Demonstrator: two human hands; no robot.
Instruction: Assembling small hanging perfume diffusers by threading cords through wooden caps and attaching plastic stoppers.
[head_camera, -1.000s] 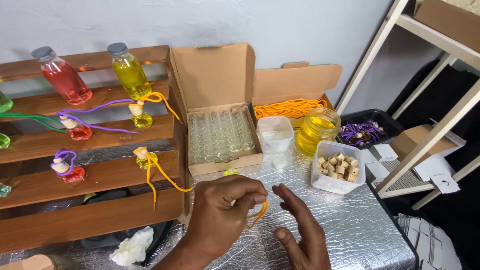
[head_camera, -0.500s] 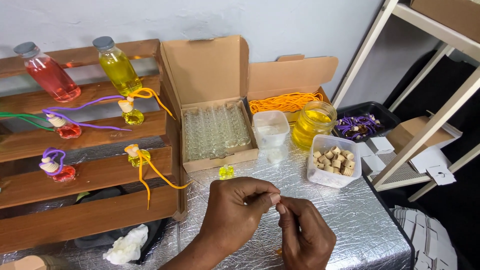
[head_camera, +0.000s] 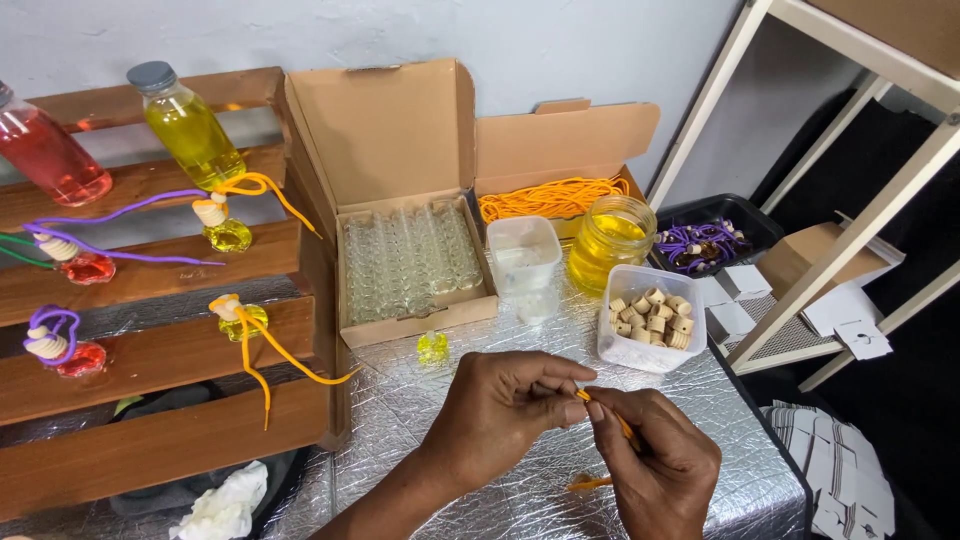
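Observation:
My left hand (head_camera: 505, 408) and my right hand (head_camera: 655, 465) meet low over the silver foil table (head_camera: 420, 450), fingertips touching. Both pinch an orange cord (head_camera: 612, 418); a short end (head_camera: 588, 484) sticks out below my right hand. A small round bottle of yellow liquid (head_camera: 432, 347) stands on the foil just beyond my left hand. Behind it an open cardboard box (head_camera: 410, 262) holds rows of empty little glass bottles.
A wooden stepped rack (head_camera: 150, 360) at left carries two tall bottles, yellow (head_camera: 190, 125) and red (head_camera: 45, 150), and small corded bottles. Further right: box of orange cords (head_camera: 555, 197), clear tub (head_camera: 522, 252), yellow jar (head_camera: 612, 240), tub of wooden caps (head_camera: 650, 318), black tray of purple cords (head_camera: 705, 243), white shelf frame (head_camera: 850, 230).
My hands came together from apart: the right hand rose to meet the left, and both now pinch the orange cord. The view shifted slightly right.

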